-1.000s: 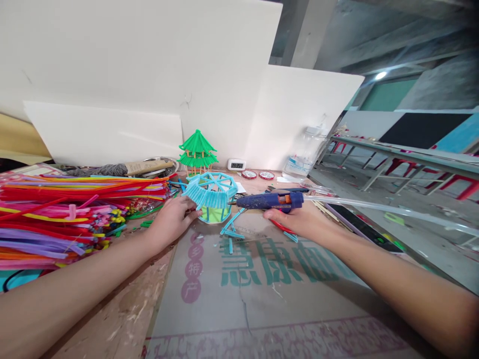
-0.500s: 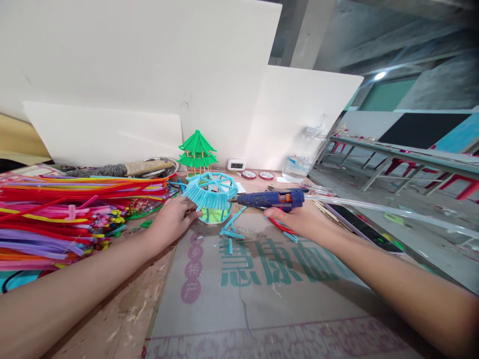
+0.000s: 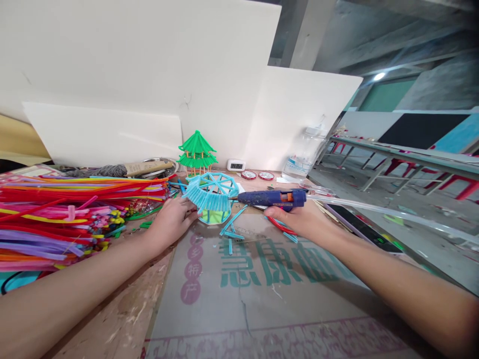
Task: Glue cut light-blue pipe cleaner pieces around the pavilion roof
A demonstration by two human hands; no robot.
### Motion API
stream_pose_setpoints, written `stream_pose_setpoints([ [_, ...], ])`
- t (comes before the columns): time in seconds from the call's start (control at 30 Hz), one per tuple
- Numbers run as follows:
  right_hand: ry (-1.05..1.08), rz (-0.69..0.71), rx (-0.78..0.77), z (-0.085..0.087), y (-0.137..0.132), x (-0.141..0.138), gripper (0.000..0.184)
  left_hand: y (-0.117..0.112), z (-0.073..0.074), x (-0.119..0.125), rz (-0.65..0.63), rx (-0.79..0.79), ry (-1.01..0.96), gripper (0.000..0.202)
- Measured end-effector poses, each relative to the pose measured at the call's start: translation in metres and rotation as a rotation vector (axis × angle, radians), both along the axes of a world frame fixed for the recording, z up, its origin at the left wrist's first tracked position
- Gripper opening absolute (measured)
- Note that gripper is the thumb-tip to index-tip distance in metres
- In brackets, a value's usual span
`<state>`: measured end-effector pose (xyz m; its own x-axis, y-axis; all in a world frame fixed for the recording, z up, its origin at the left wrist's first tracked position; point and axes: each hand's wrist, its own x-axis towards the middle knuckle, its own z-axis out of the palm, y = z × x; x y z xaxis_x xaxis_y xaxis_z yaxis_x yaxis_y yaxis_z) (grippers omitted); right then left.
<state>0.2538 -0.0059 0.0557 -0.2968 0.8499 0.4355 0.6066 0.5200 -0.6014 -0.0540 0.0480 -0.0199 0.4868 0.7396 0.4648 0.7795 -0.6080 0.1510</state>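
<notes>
A light-blue pavilion model (image 3: pixel 209 199) of pipe-cleaner strips, with an open spoked top and a green base, stands at the back of the printed board. My left hand (image 3: pixel 175 219) grips its left side, fingers closed on the edge. My right hand (image 3: pixel 299 219) is wrapped round a dark blue glue gun (image 3: pixel 267 198), whose nozzle meets the model's right side. A long clear glue stick (image 3: pixel 374 205) runs out of the gun's rear. Under my right hand lie red-handled pliers (image 3: pixel 280 225), partly hidden. Cut blue strips (image 3: pixel 232 234) lie in front of the model.
Bundles of coloured pipe cleaners (image 3: pixel 75 219) fill the left side. Behind the model stand a finished-looking green pagoda (image 3: pixel 197 152), a small digital clock (image 3: pixel 236 164) and a clear plastic bottle (image 3: pixel 303 154). A phone (image 3: pixel 361 227) lies to the right. White panels (image 3: pixel 142 65) rise at the back.
The glue gun and my right hand have shifted very slightly to the right. The model has turned or moved a touch; my left hand keeps its hold.
</notes>
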Motion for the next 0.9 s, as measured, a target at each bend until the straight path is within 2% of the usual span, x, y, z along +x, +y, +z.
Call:
stream_pose_setpoints([
  [0.13,0.036,0.007,0.004,-0.0008,0.0006,-0.0002,0.031,0.0011,-0.0005,-0.0005,-0.013,-0.013,-0.008,0.03],
  [0.47,0.047,0.016,0.039,-0.0007,0.0003,-0.0003,0.034,-0.0012,-0.0003,0.0004,0.017,0.006,0.0,0.031],
  [0.6,0.015,-0.024,0.03,-0.0008,0.0003,0.0004,0.032,-0.0026,0.0012,0.0011,0.035,0.013,0.023,0.031],
  [0.9,-0.036,0.015,0.059,0.0008,0.0019,0.001,0.035,-0.001,-0.0002,0.0002,0.02,0.015,0.009,0.032],
])
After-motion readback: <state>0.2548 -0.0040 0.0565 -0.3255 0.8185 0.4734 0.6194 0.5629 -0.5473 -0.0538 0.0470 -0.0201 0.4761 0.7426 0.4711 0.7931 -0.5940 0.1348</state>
